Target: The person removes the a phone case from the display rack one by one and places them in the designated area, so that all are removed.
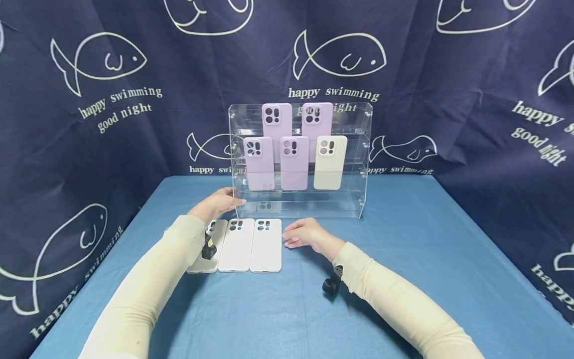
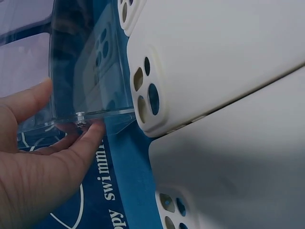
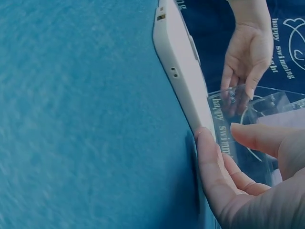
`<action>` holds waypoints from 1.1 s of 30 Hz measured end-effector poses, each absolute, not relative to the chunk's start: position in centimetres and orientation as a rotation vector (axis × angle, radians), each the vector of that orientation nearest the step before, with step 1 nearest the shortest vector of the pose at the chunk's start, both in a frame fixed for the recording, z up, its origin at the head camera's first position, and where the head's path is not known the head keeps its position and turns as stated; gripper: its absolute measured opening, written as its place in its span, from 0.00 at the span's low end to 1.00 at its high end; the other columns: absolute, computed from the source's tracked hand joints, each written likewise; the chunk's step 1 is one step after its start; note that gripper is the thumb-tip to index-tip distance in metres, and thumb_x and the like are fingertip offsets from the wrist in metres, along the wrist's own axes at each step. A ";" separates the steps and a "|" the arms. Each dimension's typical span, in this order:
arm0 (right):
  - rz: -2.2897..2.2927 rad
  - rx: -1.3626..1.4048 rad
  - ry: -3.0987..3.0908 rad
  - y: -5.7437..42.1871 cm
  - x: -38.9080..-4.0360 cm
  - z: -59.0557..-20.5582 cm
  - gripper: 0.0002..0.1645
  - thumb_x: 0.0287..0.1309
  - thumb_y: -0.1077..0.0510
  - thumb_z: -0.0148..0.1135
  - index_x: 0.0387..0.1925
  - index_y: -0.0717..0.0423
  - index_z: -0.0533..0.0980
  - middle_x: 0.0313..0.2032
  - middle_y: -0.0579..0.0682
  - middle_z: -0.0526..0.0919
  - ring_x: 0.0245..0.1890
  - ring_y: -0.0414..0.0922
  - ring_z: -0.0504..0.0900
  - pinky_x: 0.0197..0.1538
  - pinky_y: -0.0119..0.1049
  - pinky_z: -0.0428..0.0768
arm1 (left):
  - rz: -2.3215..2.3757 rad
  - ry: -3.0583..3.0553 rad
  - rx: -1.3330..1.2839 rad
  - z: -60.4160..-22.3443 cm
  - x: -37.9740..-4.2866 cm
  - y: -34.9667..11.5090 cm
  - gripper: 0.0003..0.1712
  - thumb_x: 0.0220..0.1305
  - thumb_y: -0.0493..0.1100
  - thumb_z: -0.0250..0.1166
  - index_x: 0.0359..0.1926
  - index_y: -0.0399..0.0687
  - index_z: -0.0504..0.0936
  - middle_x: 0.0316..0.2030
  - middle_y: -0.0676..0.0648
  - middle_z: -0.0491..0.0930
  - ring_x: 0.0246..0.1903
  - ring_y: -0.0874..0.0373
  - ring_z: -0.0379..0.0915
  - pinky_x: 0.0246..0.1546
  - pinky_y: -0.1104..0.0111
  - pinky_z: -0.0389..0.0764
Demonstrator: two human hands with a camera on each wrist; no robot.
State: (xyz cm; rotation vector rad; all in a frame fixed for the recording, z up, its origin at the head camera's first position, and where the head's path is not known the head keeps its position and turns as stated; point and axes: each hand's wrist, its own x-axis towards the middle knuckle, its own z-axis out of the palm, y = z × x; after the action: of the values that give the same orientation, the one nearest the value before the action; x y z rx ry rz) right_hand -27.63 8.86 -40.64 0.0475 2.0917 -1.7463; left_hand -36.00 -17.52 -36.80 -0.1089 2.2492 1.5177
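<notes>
My left hand [image 1: 219, 202] holds the left side panel of a clear acrylic display stand [image 1: 309, 208], thumb on one face and fingers on the other. Flat on the table before the stand lie three white phone cases side by side: a left case [image 1: 220, 242] partly covered by my sleeve and wrist camera, a middle case [image 1: 235, 249] and a right case [image 1: 266, 249]. At the right case's right edge is my right hand [image 1: 309, 233], fingers loosely bent and thumb apart. In the right wrist view, a fingertip [image 3: 205, 136] meets the edge of a white case [image 3: 183, 71].
On the stand's tiers stand two purple cases at the back, including an upper left case [image 1: 281, 127], and in front two more purple cases with a cream case [image 1: 329, 167] at their right. A blue cloth [image 1: 403, 249] covers the table; a printed navy curtain [image 1: 251, 75] hangs behind.
</notes>
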 end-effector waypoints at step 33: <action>-1.970 -0.042 2.139 14.5 -30.5 -34.4 0.22 0.64 0.68 0.56 0.57 0.77 0.69 0.38 0.59 0.85 0.31 0.42 0.86 0.58 0.48 0.81 | 1.477 2.328 -0.095 -37.3 -35.6 -17.7 0.47 0.70 0.44 0.59 0.77 0.44 0.39 0.76 0.38 0.40 0.74 0.43 0.44 0.76 0.53 0.53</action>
State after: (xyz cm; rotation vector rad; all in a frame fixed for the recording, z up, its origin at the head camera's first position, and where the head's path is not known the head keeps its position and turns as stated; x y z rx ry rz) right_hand -30.54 14.46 -34.42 -0.0416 2.1387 -1.9696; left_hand -35.64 -17.69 -37.32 -0.0947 2.3284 1.4768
